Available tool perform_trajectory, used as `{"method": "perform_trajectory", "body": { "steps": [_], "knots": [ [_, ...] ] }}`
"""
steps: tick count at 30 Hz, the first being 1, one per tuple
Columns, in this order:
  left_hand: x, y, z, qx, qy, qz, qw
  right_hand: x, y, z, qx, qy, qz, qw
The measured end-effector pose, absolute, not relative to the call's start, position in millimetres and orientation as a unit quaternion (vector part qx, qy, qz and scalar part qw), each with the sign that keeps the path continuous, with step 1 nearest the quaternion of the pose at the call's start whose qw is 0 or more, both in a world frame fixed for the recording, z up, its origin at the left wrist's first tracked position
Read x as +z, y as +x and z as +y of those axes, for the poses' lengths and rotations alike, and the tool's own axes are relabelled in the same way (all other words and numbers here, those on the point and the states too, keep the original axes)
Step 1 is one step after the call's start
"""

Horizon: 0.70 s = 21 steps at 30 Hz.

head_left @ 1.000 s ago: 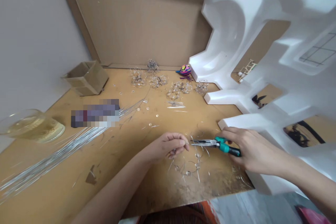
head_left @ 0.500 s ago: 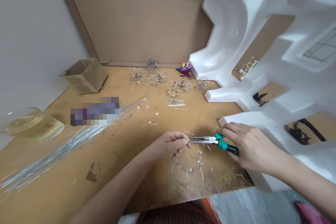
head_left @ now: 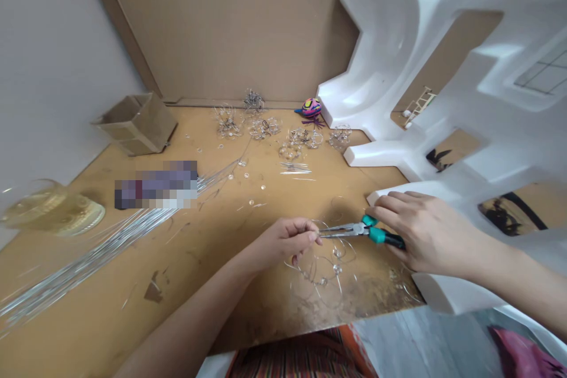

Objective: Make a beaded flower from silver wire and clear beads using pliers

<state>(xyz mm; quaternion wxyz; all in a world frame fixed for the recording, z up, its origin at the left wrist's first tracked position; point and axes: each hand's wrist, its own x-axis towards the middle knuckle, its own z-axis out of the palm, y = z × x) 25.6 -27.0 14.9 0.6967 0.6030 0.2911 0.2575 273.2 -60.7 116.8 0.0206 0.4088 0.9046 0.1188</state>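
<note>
Between thumb and forefinger my left hand (head_left: 290, 240) pinches part of a wire ring strung with clear beads (head_left: 323, 281). Loose wire ends stick out from the ring, which hangs just above the table's near edge. My right hand (head_left: 423, 236) grips long-nose pliers (head_left: 374, 230) by their green and black handles. The tips of the pliers meet the wire right at my left fingertips; the exact contact is hidden by the fingers. Further back lie several tangled bead-and-wire pieces (head_left: 264, 127) and a small row of cut wires (head_left: 295, 168).
On the left, a long bundle of silver wires (head_left: 101, 254) runs past a blurred purple object (head_left: 155, 184). A glass of yellowish liquid (head_left: 57, 215) and a cardboard box (head_left: 137, 124) stand there. White moulded foam (head_left: 376, 156) borders the right; a colourful ball-shaped item (head_left: 311, 107) sits at the back.
The pliers' jaws have stayed at my left fingertips, with the handles shifting slightly. The bead ring's loose wires have swung a little, and the whole view has tilted slightly.
</note>
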Motion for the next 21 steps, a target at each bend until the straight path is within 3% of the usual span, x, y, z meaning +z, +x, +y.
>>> {"method": "perform_trajectory", "body": {
  "steps": [5,21],
  "knots": [
    [20.6,26.8,-28.5,0.266,0.597,0.291,0.699,118.5,273.6,-61.8,0.122,0.427,0.893,0.069],
    [23.4,30.2,-30.8,0.280,0.599,0.297,0.689,120.6,276.8,-64.6,0.139,0.425,0.892,0.070]
  ]
}}
